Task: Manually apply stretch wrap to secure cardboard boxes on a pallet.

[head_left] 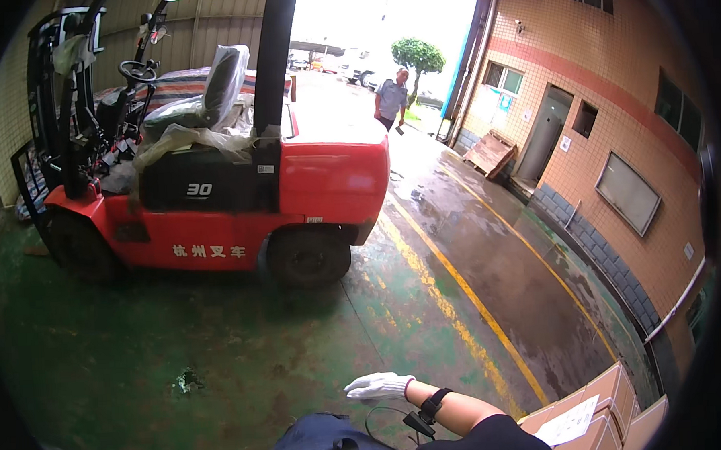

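My right hand, in a white knitted glove, reaches in from the lower right over my lap. Its fingers are stretched out to the left, and nothing shows in them. Round the wrist sits a black strap with a small black device and a thin dark cable beside it. Dark blue trousers lie just below the hand. Cardboard boxes stand by my right elbow, with a white printed sheet on them. My left hand is outside the picture.
A red and black forklift stands ahead on the left, its seat wrapped in plastic. A person is on the wet ground beyond it. Yellow lines mark the floor. A wooden pallet leans by the tiled wall's doorway.
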### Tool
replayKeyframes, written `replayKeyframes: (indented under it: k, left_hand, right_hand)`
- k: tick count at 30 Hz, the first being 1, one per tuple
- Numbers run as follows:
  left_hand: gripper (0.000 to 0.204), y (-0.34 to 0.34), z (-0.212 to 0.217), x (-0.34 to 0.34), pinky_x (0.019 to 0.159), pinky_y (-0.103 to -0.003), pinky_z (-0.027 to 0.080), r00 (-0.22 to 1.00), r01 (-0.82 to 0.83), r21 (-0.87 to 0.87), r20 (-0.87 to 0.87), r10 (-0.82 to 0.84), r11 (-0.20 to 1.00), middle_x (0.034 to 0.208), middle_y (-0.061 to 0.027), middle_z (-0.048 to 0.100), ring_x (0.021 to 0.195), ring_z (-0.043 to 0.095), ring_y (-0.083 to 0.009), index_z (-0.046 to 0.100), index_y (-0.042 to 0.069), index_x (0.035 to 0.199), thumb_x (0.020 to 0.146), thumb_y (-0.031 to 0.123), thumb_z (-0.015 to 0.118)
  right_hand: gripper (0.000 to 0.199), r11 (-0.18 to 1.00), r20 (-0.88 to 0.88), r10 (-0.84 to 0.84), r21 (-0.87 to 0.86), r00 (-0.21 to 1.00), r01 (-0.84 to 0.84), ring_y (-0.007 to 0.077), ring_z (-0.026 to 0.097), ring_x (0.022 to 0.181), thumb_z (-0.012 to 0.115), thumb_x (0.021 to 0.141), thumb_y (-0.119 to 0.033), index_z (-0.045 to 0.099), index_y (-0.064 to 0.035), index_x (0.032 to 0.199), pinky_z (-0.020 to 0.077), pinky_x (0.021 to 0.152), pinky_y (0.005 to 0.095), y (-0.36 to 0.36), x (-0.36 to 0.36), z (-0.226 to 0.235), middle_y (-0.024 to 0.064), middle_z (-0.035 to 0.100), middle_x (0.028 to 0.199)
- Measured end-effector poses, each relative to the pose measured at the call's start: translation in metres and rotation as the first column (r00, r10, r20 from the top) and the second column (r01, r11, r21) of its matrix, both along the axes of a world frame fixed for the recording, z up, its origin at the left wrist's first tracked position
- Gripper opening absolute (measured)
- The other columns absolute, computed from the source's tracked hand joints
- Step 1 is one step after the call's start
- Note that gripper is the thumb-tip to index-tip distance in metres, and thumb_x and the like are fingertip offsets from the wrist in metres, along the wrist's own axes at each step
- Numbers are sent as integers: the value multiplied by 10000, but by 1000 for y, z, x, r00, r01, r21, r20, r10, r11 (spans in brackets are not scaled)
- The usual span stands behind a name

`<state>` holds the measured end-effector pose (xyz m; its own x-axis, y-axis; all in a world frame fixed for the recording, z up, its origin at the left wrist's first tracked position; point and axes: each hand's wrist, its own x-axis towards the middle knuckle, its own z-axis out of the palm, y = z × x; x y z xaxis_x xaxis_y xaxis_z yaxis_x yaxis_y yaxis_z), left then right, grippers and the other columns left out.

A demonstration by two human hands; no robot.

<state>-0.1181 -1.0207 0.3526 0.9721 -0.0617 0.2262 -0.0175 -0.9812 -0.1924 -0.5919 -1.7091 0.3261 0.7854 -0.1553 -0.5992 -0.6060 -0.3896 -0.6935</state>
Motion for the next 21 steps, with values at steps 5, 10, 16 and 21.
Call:
replayKeyframes:
  k: [5, 10, 16, 21]
  left_hand:
    - [726, -18, -16, 21, 1124, -469, 376, 1000, 5, -70, -29, -7, 998, 1510, -238, 418, 1389, 418, -368, 351, 53, 1536, 1001, 525, 480]
    - [695, -29, -14, -14, 1130, -453, 373, 985, -135, -74, -120, 126, 988, 1518, -226, 414, 1402, 410, -353, 345, 58, 1541, 1017, 497, 474]
    - [660, 91, 33, -278, 1137, -434, 371, 706, -635, 188, -253, 662, 749, 1527, -213, 408, 1418, 401, -335, 338, 65, 1546, 1036, 464, 465]
    - [791, 54, 35, -339, 1169, -438, 312, 444, -895, -88, -67, 893, 438, 1510, -305, 395, 1433, 374, -372, 364, -31, 1498, 985, 552, 511]
  right_hand:
    - [598, 975, -140, -58, 204, 988, 86, 144, 626, 955, 592, 983, -512, 551, -113, 1427, 541, 881, 312, 12, 14, 10, 50, 652, 1163]
    - [599, 977, -158, 41, 215, 987, -7, 157, 636, 1102, 599, 992, -476, 526, -86, 1443, 518, 969, 311, -29, 82, -9, 60, 628, 1330]
    - [518, 980, -144, 4, 196, 990, 24, 172, 674, 1012, 637, 989, -360, 577, -37, 1389, 547, 917, 325, -97, 184, -3, 91, 683, 1165]
    - [451, 979, -133, 57, 203, 989, -29, 209, 694, 947, 660, 975, -272, 605, -1, 1331, 592, 843, 359, -151, 262, -36, 118, 690, 1071]
